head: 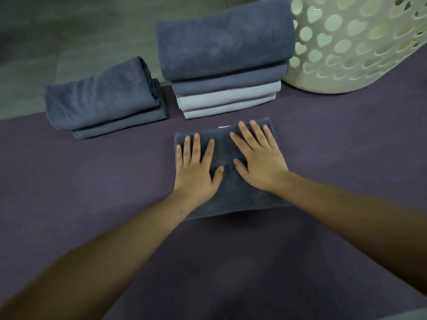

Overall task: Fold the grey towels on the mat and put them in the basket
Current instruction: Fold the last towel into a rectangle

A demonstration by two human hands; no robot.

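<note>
A dark grey towel, folded into a small rectangle, lies in the middle of the purple mat. My left hand presses flat on its left half with the fingers spread. My right hand presses flat on its right half, fingers straight. Behind it stands a stack of folded towels, dark grey on top and light grey below. A smaller pile of two dark grey folded towels sits to the left. The cream basket with heart-shaped holes stands at the back right.
Grey tiled floor runs beyond the mat's far edge. The small pile on the left overhangs that edge. Bare mat stretches to the left, to the right and in front of the towel.
</note>
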